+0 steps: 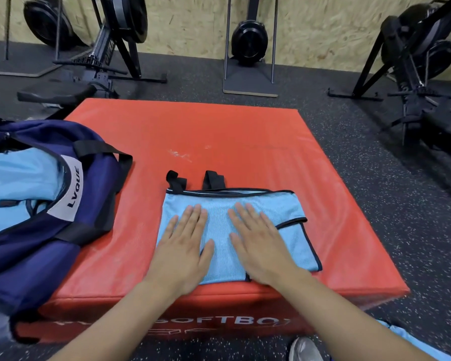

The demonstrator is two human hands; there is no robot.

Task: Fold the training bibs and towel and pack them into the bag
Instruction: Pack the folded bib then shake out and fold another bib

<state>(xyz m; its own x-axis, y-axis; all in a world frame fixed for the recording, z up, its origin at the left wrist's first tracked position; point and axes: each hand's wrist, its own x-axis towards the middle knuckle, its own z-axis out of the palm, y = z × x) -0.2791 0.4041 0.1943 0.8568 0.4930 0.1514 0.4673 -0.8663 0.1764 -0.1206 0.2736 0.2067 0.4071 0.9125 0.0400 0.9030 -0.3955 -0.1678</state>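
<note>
Both flat, the left hand and right hand press a folded blue mesh training bib on the red soft box; light and limp, best lifted by its folded edges toward the navy bag at nine o'clock

folded blue bib flat, navy bag open
</note>
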